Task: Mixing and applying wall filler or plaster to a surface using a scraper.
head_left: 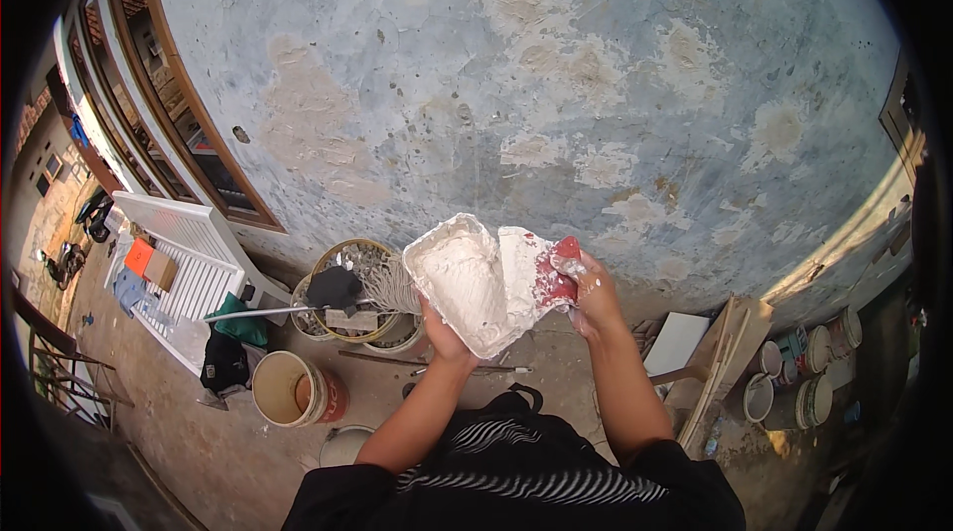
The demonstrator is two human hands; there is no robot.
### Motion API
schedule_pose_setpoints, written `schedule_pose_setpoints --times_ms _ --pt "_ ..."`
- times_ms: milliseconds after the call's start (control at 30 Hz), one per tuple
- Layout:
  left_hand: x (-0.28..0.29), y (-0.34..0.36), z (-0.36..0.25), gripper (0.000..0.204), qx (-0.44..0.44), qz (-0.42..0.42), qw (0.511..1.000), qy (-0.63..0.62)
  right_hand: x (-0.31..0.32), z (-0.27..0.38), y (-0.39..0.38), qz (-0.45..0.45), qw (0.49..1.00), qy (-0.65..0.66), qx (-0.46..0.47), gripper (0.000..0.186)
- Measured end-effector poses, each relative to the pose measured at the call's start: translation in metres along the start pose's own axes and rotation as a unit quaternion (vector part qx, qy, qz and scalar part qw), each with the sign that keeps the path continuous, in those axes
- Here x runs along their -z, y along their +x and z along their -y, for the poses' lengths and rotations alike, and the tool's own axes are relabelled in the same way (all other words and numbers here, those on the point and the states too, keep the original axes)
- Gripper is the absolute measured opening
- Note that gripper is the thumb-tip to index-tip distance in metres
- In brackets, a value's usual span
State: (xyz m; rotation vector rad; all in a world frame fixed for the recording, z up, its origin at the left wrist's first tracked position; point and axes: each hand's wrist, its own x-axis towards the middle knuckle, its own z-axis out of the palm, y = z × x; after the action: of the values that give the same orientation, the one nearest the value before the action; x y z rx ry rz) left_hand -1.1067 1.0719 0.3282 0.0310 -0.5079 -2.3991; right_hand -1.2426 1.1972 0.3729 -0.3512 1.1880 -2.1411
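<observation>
My left hand (pixel 448 337) supports a shallow, rounded-corner tray (pixel 438 312) from below, its fingers mostly hidden under it. Thick white putty (pixel 459 271) fills the tray and coats its edges. In my right hand (pixel 597 299) is a red putty scraper (pixel 558 276), gripped at its outer end. White putty covers the scraper's wide blade, which meets the tray's right edge. Smears of putty show on my right fingers. Both hands are in front of a weathered blue-grey wall (pixel 417 94) with pale, rough patches.
Left of my arms stand an open bucket (pixel 283 387) and rubble-filled tubs (pixel 342 258). A white slatted bench (pixel 204 278) bears boxes and cloths. Boards (pixel 720 372) lean to the right, near several paint pails (pixel 816 347). A brown-framed window (pixel 189 134) is at the left.
</observation>
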Motion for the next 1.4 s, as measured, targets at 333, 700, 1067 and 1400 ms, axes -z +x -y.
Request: schedule_pose_setpoints --times_ms 333,700,1067,1400 --pt "-0.004 0.008 0.008 0.078 -0.059 0.010 0.998 0.024 0.018 -0.024 0.001 -0.028 0.997 0.039 -0.062 0.016" --pt "0.013 0.006 0.010 0.077 -0.007 0.005 0.998 0.062 0.023 -0.032 0.018 -0.052 0.995 0.053 -0.059 0.017" --pt "0.046 0.000 0.012 0.073 0.055 0.023 0.998 0.036 0.047 -0.033 0.047 -0.095 0.993 0.072 -0.016 0.017" --pt "0.042 0.007 -0.001 0.069 0.138 -0.008 0.987 -0.076 0.030 0.004 0.035 -0.072 0.988 0.132 0.023 0.022"
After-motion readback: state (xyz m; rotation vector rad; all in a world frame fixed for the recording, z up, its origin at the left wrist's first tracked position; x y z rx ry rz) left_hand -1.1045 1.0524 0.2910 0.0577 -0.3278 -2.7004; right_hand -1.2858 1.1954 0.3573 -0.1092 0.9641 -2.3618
